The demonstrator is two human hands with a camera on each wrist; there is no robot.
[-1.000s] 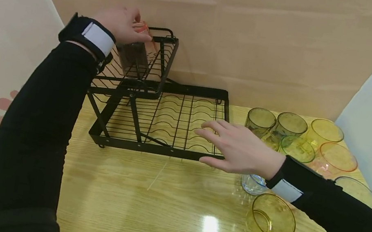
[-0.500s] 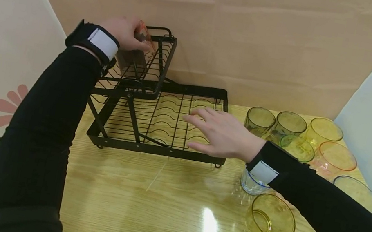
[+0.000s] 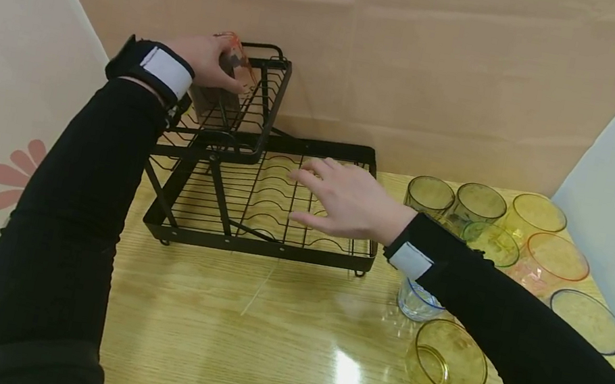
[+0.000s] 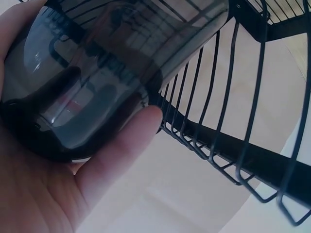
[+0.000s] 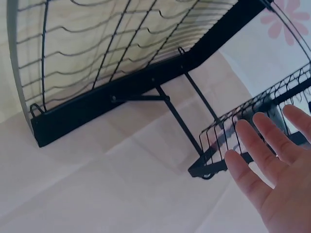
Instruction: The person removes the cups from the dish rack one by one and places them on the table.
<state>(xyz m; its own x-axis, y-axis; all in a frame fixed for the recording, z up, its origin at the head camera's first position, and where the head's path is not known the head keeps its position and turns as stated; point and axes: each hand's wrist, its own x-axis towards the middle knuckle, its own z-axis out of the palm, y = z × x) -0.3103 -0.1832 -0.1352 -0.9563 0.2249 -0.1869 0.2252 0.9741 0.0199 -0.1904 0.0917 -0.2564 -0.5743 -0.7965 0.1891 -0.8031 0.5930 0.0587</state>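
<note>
My left hand (image 3: 207,59) is at the upper basket (image 3: 272,114) of a black two-tier dish rack, gripping a smoky dark drinking glass (image 4: 97,82). In the left wrist view, the thumb lies along one side of this glass and the palm is near its thick base. Beside it in the basket is an orange-tinted glass (image 3: 247,69), partly covered by the fingers in the head view. My right hand (image 3: 346,199) hovers over the rack's lower tier (image 3: 260,249), fingers spread and holding nothing; the right wrist view shows its extended fingers (image 5: 257,145).
Several tinted glasses stand on the wooden table at right, among them a smoky one (image 3: 429,196), a green-rimmed one (image 3: 491,245) and a pink one (image 3: 556,260). Nearer are a blue-rimmed clear glass (image 3: 416,302) and a wide amber glass (image 3: 447,361). Paper-covered walls (image 3: 428,69) enclose the table.
My right hand has travelled left and farther back, from the rack's right end to over its lower tier. The left hand has shifted slightly right, still at the upper basket.
</note>
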